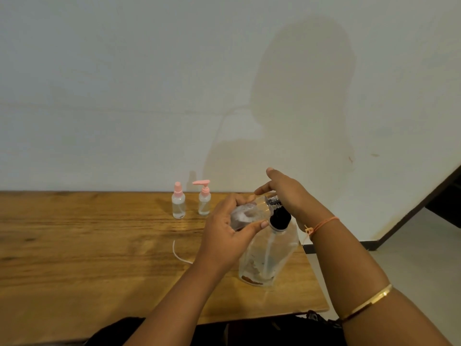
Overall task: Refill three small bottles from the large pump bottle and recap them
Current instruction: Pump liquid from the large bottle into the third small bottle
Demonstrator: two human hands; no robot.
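The large clear pump bottle (268, 255) stands on the wooden table (87, 245) near its right edge, with a black pump head. My right hand (284, 193) rests flat on top of that pump. My left hand (224, 236) holds a small uncapped clear bottle (249, 212) tilted on its side, its threaded neck against the pump's spout; foamy liquid shows inside. Two small capped bottles stand at the back by the wall: a pink spray-top bottle (178, 202) and, to its right, a pink pump-top bottle (204, 198).
A thin white tube (178, 253) lies on the table just left of my left wrist. The table's right edge runs close beside the large bottle. A white wall stands directly behind the table, and a dark bag lies at the front edge.
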